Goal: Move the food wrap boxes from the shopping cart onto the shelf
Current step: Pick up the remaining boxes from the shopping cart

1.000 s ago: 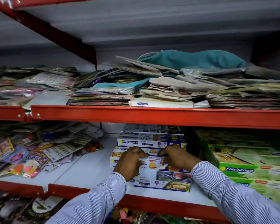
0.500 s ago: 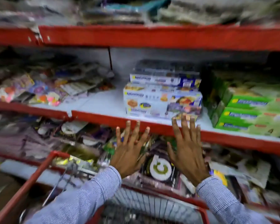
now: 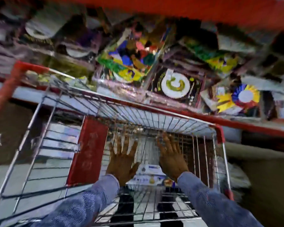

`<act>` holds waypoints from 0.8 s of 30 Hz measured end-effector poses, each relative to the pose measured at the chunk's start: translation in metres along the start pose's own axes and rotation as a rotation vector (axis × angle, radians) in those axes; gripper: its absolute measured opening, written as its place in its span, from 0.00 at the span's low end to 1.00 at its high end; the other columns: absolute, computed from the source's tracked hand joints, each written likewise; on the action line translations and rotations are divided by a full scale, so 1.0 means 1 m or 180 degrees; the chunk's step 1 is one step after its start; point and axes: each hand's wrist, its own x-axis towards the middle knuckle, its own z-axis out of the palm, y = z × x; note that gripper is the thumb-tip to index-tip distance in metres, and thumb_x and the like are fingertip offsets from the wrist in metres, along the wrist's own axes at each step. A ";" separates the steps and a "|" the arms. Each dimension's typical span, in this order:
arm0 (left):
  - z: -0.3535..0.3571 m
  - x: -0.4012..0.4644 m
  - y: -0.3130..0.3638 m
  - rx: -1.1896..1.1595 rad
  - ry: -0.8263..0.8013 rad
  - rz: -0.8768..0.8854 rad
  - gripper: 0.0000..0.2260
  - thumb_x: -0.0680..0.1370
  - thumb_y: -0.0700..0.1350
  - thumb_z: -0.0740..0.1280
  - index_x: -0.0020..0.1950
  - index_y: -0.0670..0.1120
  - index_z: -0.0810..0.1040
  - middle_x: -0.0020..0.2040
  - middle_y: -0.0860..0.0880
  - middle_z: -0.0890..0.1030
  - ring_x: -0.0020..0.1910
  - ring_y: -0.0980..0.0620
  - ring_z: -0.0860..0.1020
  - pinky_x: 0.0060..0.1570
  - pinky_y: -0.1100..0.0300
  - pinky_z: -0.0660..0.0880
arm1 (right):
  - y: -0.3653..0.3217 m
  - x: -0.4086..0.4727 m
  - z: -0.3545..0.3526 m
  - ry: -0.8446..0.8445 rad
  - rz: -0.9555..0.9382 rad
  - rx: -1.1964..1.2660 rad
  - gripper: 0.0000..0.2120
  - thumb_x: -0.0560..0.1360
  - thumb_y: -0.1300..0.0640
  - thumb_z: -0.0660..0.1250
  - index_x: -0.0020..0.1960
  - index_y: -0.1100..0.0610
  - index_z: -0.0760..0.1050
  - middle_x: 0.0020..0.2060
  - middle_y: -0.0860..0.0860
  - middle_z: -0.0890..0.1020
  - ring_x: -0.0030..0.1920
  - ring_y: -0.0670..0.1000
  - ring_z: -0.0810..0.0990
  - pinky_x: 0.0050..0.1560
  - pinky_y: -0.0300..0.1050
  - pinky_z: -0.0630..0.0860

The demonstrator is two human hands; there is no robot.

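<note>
I look down into a wire shopping cart [image 3: 154, 118] with red corners. A white and blue food wrap box [image 3: 148, 175] lies at its bottom, blurred. My left hand [image 3: 121, 161] hovers flat with fingers spread just left of the box. My right hand [image 3: 171, 158] is spread the same way just right of it. Neither hand holds anything. The shelf with the stacked food wrap boxes is out of view above.
A red flap [image 3: 88, 149] stands inside the cart at the left. Behind the cart a lower shelf with a red edge [image 3: 252, 126] holds colourful party packets [image 3: 129, 63] and paper rosettes [image 3: 245, 95]. The floor shows black and white tiles [image 3: 138, 212].
My hands let go of the boxes on the shelf, pulled back and dropped into the cart. The view swung down from the shelf to the cart.
</note>
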 end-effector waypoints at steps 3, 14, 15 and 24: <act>0.046 -0.005 -0.012 0.0034 -0.0143 0.0163 0.38 0.77 0.61 0.61 0.80 0.47 0.50 0.79 0.35 0.49 0.77 0.34 0.37 0.66 0.25 0.44 | 0.011 0.006 0.057 -0.1073 0.0058 -0.0120 0.38 0.79 0.52 0.60 0.78 0.52 0.38 0.79 0.56 0.38 0.79 0.63 0.43 0.77 0.62 0.50; 0.104 -0.003 -0.019 0.0359 -0.0881 0.1283 0.33 0.73 0.50 0.69 0.75 0.41 0.64 0.76 0.36 0.66 0.73 0.32 0.65 0.66 0.32 0.68 | 0.024 0.044 0.126 -0.1944 -0.0257 -0.0761 0.33 0.79 0.48 0.60 0.78 0.58 0.51 0.72 0.59 0.67 0.67 0.63 0.71 0.61 0.60 0.74; 0.108 -0.004 -0.014 0.0380 -0.0972 0.1504 0.31 0.71 0.49 0.71 0.72 0.41 0.69 0.71 0.38 0.72 0.68 0.35 0.72 0.61 0.37 0.74 | 0.026 0.047 0.125 -0.1871 -0.0284 -0.0785 0.30 0.79 0.50 0.60 0.76 0.59 0.55 0.69 0.59 0.71 0.65 0.63 0.73 0.60 0.60 0.75; 0.138 0.020 0.029 0.0353 -0.1638 0.1068 0.22 0.79 0.39 0.63 0.71 0.35 0.63 0.67 0.36 0.72 0.64 0.35 0.72 0.59 0.44 0.71 | 0.036 0.063 0.084 -0.1111 -0.0364 -0.0590 0.25 0.75 0.52 0.65 0.68 0.60 0.64 0.63 0.60 0.75 0.58 0.63 0.77 0.52 0.55 0.75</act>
